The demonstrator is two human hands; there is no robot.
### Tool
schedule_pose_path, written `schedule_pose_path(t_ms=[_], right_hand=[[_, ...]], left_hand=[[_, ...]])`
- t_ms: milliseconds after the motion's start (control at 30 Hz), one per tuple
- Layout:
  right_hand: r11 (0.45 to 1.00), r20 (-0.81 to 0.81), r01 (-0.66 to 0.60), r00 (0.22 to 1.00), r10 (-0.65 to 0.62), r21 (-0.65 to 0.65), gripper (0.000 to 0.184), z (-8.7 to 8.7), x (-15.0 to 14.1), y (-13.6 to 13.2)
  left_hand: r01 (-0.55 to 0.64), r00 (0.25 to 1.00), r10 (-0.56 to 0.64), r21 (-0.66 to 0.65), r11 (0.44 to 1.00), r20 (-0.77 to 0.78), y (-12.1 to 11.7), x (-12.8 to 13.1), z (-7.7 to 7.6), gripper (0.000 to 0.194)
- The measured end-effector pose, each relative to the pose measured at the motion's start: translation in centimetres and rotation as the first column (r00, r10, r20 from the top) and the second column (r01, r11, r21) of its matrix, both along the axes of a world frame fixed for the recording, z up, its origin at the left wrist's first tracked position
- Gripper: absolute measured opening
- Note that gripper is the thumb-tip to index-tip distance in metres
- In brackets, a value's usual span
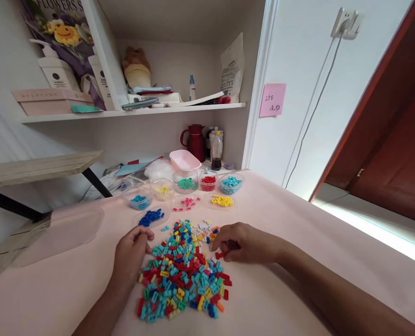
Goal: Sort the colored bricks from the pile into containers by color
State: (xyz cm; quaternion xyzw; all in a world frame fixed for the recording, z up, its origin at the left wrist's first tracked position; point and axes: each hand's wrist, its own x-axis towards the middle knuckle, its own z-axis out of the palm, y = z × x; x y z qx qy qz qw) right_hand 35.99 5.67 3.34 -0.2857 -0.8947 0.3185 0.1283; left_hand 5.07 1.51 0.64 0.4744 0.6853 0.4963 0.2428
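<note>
A heap of small mixed-colour toy building bricks lies on the pink-covered table between my hands. On the heap's left edge rests my left hand, its fingers curled in; whatever they may hold is hidden. My right hand is at the upper right of the heap, thumb and fingers bent around red bricks at the tabletop. White bricks and a few orange ones lie just beyond its fingertips. Two light-blue bricks sit apart, beyond my left hand.
Clear tubs behind the heap hold sorted bricks: dark blue, blue, pink, yellow, green, red and light blue. A pink basin, red jug and bottle stand behind. Left lies a clear lid.
</note>
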Motion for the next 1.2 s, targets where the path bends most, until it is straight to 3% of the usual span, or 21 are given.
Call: schedule_pose_path(t_ms=[100, 400, 667, 900, 1100, 1200], right_hand=[[0.999, -0.018, -0.042, 0.999, 0.042, -0.015, 0.036, -0.1, -0.1, -0.1], [0.997, 0.019, -0.002, 1.000, 0.000, 0.075, 0.022, 0.0, -0.8, -0.2], [0.981, 0.102, 0.183, 0.977, -0.188, 0.062, 0.014, 0.2, -0.4, 0.1], [0.991, 0.097, 0.128, 0.988, -0.124, -0.039, 0.017, 0.4, 0.6, 0.4], [1.000, 0.051, 0.018, 0.999, -0.017, -0.017, 0.037, 0.6, 1.0, 0.7], [1.000, 0.050, -0.012, 0.999, 0.012, -0.013, 0.037, 0.5, 1.0, 0.9]], left_hand=[[-0.013, 1.000, 0.013, -0.003, 1.000, 0.002, -0.1, 0.2, 0.2, 0.014], [-0.015, 0.999, 0.015, 0.009, 1.000, 0.047, -0.2, 0.3, 0.3, 0.016], [0.001, 1.000, -0.001, 0.009, 1.000, 0.011, -0.1, 0.1, 0.3, 0.017], [0.003, 1.000, -0.003, -0.034, 0.999, -0.002, 0.0, -0.2, 0.1, 0.018], [0.011, 1.000, -0.011, -0.050, 0.999, -0.009, 0.1, -0.2, 0.0, 0.018], [0.003, 1.000, -0.004, -0.056, 0.998, -0.009, 0.0, -0.1, 0.1, 0.019]])
